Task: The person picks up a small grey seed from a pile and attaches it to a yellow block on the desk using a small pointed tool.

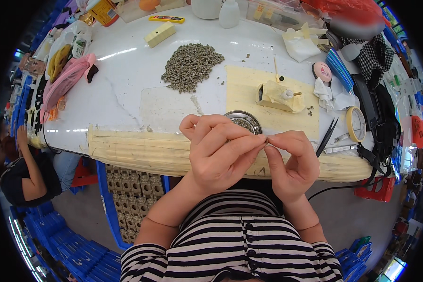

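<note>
Left hand (221, 152) meets right hand (294, 162) near a dish (257, 122).
Their fingers (255, 140) pinch what seems a tiny part (267, 140); a parts heap (191, 67) lies beyond.

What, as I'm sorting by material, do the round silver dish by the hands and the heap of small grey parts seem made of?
The round silver dish: probably metal, polished, since its rim shows mirror-like highlights. The heap of small grey parts: likely metal, duller, judging by scattered glints; which metal can't be told.

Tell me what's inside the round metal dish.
Inside the dish, small grey metallic pieces show toward the far side. The left hand covers the nearer part, so contents there can't be seen.
</note>
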The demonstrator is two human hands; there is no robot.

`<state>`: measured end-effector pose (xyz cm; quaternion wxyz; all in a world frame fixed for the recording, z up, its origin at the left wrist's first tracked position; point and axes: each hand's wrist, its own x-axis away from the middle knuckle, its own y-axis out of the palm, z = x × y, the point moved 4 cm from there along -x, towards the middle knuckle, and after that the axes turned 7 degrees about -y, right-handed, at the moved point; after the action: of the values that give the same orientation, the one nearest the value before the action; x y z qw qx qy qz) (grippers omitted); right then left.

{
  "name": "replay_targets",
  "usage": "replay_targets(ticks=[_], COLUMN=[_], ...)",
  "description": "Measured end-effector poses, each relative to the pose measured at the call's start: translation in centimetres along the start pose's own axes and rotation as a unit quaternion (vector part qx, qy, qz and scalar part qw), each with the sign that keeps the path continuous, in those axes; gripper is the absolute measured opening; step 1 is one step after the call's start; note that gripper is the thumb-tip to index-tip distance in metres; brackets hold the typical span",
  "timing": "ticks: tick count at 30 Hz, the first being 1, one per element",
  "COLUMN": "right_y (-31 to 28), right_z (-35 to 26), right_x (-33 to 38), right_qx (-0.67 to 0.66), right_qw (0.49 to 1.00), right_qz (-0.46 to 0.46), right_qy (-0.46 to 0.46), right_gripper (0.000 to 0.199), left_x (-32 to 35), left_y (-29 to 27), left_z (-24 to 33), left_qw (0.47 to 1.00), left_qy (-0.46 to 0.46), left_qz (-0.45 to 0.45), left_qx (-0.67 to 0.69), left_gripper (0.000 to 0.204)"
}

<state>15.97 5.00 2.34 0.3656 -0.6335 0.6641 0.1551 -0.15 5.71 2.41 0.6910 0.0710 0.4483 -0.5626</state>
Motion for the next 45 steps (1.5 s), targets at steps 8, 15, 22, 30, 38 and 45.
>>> replay_targets(ticks=[8,15,22,30,38,45], right_y=[0.0,0.4,-0.1,0.1,0.4,0.0], right_z=[-0.1,1.1,1.3,0.0,0.9,1.0], right_x=[-0.3,0.7,0.8,-0.3,0.6,0.8], right_qx=[0.015,-0.174,-0.130,-0.015,-0.212,-0.169], right_qw=[1.000,0.963,0.981,1.000,0.955,0.971], right_qz=[-0.012,-0.021,-0.003,-0.011,0.011,0.005], right_qy=[0.006,0.204,0.141,-0.001,0.208,0.171], right_gripper=[0.023,0.015,0.016,0.022,0.018,0.017], left_x=[-0.3,0.1,-0.1,0.1,0.2,0.1], left_y=[-0.2,-0.1,-0.2,0.0,-0.1,0.0], left_z=[0.1,-0.1,0.0,-0.2,-0.2,-0.1], left_qw=[1.000,1.000,1.000,1.000,1.000,1.000], left_qy=[0.008,0.002,0.012,-0.010,-0.001,0.000], left_qz=[0.000,0.002,-0.004,0.010,0.001,0.000], left_qx=[0.010,0.017,0.006,0.014,0.022,0.013], left_gripper=[0.028,0.029,0.029,0.030,0.030,0.029])
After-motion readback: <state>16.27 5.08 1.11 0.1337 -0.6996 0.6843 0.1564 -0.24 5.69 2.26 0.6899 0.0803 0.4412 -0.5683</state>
